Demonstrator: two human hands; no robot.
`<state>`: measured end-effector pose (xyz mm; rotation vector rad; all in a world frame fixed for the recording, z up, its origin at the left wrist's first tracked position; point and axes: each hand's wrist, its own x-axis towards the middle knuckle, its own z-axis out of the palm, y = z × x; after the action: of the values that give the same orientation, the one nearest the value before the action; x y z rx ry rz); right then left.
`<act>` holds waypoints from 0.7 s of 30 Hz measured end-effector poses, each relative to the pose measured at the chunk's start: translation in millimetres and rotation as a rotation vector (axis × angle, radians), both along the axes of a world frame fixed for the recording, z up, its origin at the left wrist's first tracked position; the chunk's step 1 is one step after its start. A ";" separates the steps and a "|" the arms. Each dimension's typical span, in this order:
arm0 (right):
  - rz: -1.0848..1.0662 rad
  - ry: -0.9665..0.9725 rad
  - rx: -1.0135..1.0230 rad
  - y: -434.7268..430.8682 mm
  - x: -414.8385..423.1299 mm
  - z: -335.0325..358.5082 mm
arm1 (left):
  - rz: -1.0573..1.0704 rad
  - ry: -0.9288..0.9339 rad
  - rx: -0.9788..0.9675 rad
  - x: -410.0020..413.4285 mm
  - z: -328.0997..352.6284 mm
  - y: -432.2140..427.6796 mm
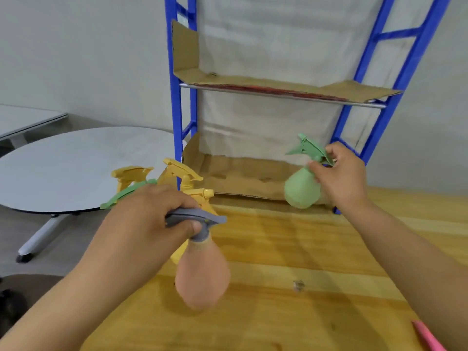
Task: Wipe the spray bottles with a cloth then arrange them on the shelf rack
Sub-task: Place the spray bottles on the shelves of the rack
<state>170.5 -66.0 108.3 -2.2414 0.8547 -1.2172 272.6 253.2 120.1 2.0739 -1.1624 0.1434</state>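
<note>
My left hand (149, 219) grips the grey trigger head of a pink spray bottle (202, 274), held tilted above the wooden table (291, 249). My right hand (342, 178) holds a green spray bottle (301, 188) by its neck and trigger, at the right end of the rack's lower cardboard-lined shelf (240, 176). Whether its base touches the shelf I cannot tell. Behind my left hand stand yellow spray bottles (184, 176), partly hidden, and another green trigger head (126, 192) pokes out. The blue shelf rack (177, 97) rises at the table's far edge.
The rack's upper shelf (278, 84) is lined with cardboard. A round grey table (76, 168) stands off to the left, and a white desk (25, 117) behind it. A pink thing (428, 336) peeks in at the bottom right corner of the wooden table.
</note>
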 end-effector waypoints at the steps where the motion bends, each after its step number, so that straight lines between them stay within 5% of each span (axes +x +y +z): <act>1: -0.023 0.014 -0.029 -11.5 4.1 1.2 | -0.010 -0.007 -0.025 -2.8 3.7 -6.7; 9: -0.121 0.075 -0.028 -76.1 33.9 -3.3 | -0.046 -0.060 -0.118 -1.6 39.6 -72.0; 21: 0.005 0.020 0.203 -115.2 36.0 -24.2 | -0.129 0.014 0.013 53.0 39.9 -227.8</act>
<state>206.5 -181.2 84.1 -2.0943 0.9361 -1.0567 325.6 25.3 160.0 2.0015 -1.2874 0.0603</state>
